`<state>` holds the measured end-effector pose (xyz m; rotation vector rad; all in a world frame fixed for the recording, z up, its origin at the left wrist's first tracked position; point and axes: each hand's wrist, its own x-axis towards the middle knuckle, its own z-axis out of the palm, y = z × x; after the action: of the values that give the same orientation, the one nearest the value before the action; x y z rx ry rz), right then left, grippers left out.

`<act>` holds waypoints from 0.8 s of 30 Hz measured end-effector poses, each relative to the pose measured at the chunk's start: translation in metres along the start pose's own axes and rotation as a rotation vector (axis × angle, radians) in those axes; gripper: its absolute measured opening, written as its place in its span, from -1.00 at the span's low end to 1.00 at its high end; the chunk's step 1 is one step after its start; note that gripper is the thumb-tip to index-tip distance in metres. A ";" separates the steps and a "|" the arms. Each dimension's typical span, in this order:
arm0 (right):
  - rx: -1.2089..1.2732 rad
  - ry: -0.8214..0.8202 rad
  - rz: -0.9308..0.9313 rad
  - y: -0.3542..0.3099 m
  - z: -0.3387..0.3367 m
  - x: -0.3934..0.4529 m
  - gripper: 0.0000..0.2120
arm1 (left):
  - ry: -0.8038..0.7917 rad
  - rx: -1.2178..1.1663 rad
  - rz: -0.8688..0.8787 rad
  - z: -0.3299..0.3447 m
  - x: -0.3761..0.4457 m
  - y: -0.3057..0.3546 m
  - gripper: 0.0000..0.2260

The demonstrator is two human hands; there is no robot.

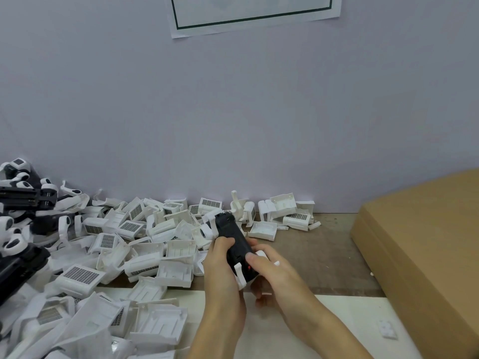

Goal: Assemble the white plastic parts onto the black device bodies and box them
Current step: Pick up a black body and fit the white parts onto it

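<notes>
Both forearms reach in from the bottom edge, meeting over the wooden workbench (324,244). Left hand (223,265) curls round the near half of a black device body (233,242), fingers wrapped over its left side. Right hand (272,273) grips the same body from the right, thumb pressed on its top face beside a small red mark; a white plastic part (239,277) sits at the body's near end between the two hands, and another white piece shows under the right fingers. The body's long axis runs away from the person, tilted a little leftward, its far end pointing toward the wall (233,112).

Along the right edge lies a brown cardboard box (425,244), flaps closed, contents hidden. Heaped loose on the bench to the left is a pile of white plastic housings (145,244), many with dark gridded panels. Farther left lie black bodies with white parts fitted (26,200).

A paper sheet (254,14) with a dark green border hangs on the wall; no writing on it is legible. One small white piece (388,329) lies alone on the pale mat (337,320) near the box.
</notes>
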<state>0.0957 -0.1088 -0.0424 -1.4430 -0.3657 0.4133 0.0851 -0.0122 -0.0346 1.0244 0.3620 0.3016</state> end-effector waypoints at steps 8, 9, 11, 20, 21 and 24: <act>0.045 -0.058 -0.002 0.001 -0.003 0.001 -0.64 | -0.004 -0.034 -0.028 0.000 -0.003 0.001 -0.79; 0.045 -0.061 0.000 0.002 -0.003 0.001 -0.64 | -0.008 -0.046 -0.040 0.000 -0.003 0.002 -0.78; 0.040 -0.056 0.005 0.003 -0.003 0.002 -0.66 | -0.011 -0.051 -0.048 0.000 -0.003 0.002 -0.72; 0.038 -0.056 0.008 0.004 -0.005 0.003 -0.60 | -0.003 -0.044 0.012 0.002 -0.004 0.002 -0.57; 0.029 -0.050 0.008 0.004 -0.004 0.003 -0.60 | -0.007 -0.044 0.013 0.001 -0.004 0.002 -0.56; -0.003 -0.045 0.010 0.003 -0.003 0.002 -0.64 | -0.010 -0.032 0.020 -0.001 -0.003 -0.001 -0.63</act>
<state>0.0984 -0.1102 -0.0454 -1.4405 -0.3956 0.4542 0.0826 -0.0131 -0.0352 0.9981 0.3371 0.3196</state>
